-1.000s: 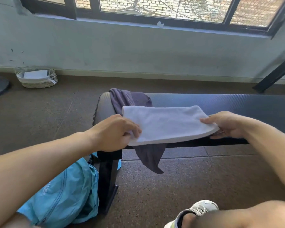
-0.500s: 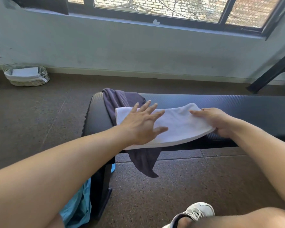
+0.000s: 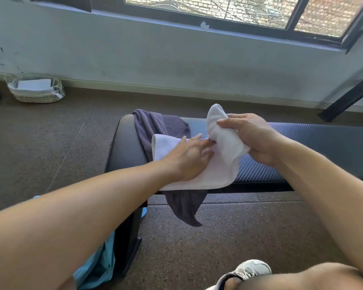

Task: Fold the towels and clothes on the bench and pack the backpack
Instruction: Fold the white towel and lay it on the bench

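Observation:
A folded white towel (image 3: 210,174) lies across the left end of the black padded bench (image 3: 302,147). My left hand (image 3: 189,155) presses flat on the towel's middle with straight fingers. My right hand (image 3: 252,137) grips the towel's right end and holds it lifted and turned over toward the left. Under the towel lies a dark grey garment (image 3: 155,126), one corner of it hanging down over the bench's front edge. The light blue backpack (image 3: 96,266) sits on the floor by the bench leg, mostly hidden by my left forearm.
A woven basket (image 3: 37,91) with white cloth stands on the floor by the wall at the far left. A black metal frame leg (image 3: 348,97) slants down at the right. My knee and a white shoe (image 3: 247,273) are at the bottom right.
My right hand has lifted the towel's right end off the bench and swung it up toward the left. My left hand stays pressed flat on the towel's middle.

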